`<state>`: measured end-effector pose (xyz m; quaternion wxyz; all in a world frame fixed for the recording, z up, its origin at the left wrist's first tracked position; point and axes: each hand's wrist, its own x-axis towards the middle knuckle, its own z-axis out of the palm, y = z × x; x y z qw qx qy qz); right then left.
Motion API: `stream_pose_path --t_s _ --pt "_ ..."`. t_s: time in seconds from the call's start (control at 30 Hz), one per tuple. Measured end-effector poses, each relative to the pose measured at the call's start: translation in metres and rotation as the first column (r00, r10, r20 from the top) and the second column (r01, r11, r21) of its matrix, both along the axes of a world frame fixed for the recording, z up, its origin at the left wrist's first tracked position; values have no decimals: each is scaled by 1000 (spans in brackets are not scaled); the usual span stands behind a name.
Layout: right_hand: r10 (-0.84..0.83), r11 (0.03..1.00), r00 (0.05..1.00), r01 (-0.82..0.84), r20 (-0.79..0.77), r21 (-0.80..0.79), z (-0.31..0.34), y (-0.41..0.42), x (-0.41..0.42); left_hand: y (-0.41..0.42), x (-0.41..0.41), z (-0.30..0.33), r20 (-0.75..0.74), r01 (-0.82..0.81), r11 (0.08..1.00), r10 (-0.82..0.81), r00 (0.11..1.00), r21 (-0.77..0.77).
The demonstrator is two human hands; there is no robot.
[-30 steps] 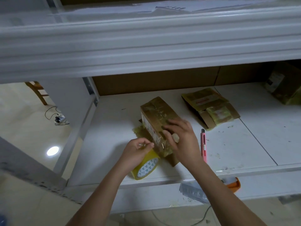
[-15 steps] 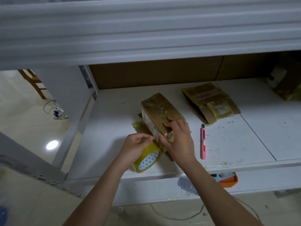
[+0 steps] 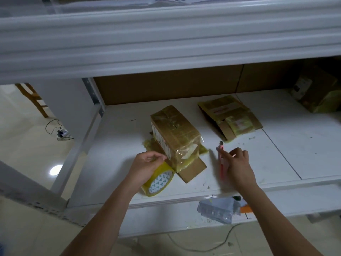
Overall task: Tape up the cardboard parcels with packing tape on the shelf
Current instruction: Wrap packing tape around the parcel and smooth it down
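A small cardboard parcel [image 3: 175, 133], wrapped in clear tape, stands on the white shelf [image 3: 118, 156] on top of a flatter cardboard piece [image 3: 191, 170]. My left hand [image 3: 145, 169] grips the yellow packing tape roll [image 3: 160, 182] just left of the parcel's near end, and tape runs from the roll onto that end. To the right of the parcel, my right hand [image 3: 238, 163] has its fingers curled and pinches the pink utility knife [image 3: 221, 163], which looks blurred.
A second taped parcel [image 3: 228, 117] with an open flap lies further back right. Another box [image 3: 317, 93] sits at the far right. The upper shelf beam [image 3: 166, 43] hangs low overhead. A plastic bag [image 3: 217, 209] and an orange item lie on the lower shelf.
My right hand has left the parcel's near end and moved right onto the pink knife. My left hand stays on the tape roll.
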<state>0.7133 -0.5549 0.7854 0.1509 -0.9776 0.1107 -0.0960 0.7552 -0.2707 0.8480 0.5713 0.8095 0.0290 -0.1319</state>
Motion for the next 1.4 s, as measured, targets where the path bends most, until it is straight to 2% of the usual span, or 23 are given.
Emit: stream_pose_path --t_s 0.07,0.13,0.3,0.4,0.5,0.53,0.63,0.73,0.83,0.9,1.0,1.07,1.23,1.4 --pt "150 968 989 -145 7 -205 -2 -5 0 0 1 0 0 0 1000 0 1000 9" --pt "230 921 971 -197 61 -337 -2 -6 -1 -1 1 0 5 -8 1000 8 1000 14" --pt "253 911 951 -173 177 -373 -1 -11 -5 -1 0 -1 13 -23 999 22 1000 43" --pt "188 972 897 -110 401 -210 8 -5 -10 -2 -1 0 10 -33 998 33 999 46" --pt "32 980 790 -145 613 136 40 17 -13 -2 -3 1 5 -51 998 51 999 22" --pt "27 960 755 -203 655 195 50 26 -12 -2 -3 0 3 -55 998 55 998 16" --pt "175 847 656 -480 734 227 74 59 -8 -1 -4 -1 7 -62 998 62 998 4" --pt "285 698 613 -659 737 279 88 91 0 -1 -4 0 4 -53 998 53 999 -36" --pt "348 639 620 -706 703 305 82 108 10 -1 -6 3 -15 -36 995 34 999 -97" --pt "352 611 663 -698 661 374 71 109 14 1 -5 1 -18 -31 996 29 999 -87" --pt "328 608 726 -652 604 453 62 105 14 4 -3 1 -21 -28 997 26 999 -78" --pt "377 577 706 -685 599 444 61 104 15 5 -1 0 -26 -22 997 20 999 -75" --pt "493 622 669 -718 555 313 59 107 16 10 2 -1 -52 -7 996 2 999 -92" --pt "646 656 644 -743 408 134 51 105 20 21 7 -2 -69 -57 993 51 996 -99"
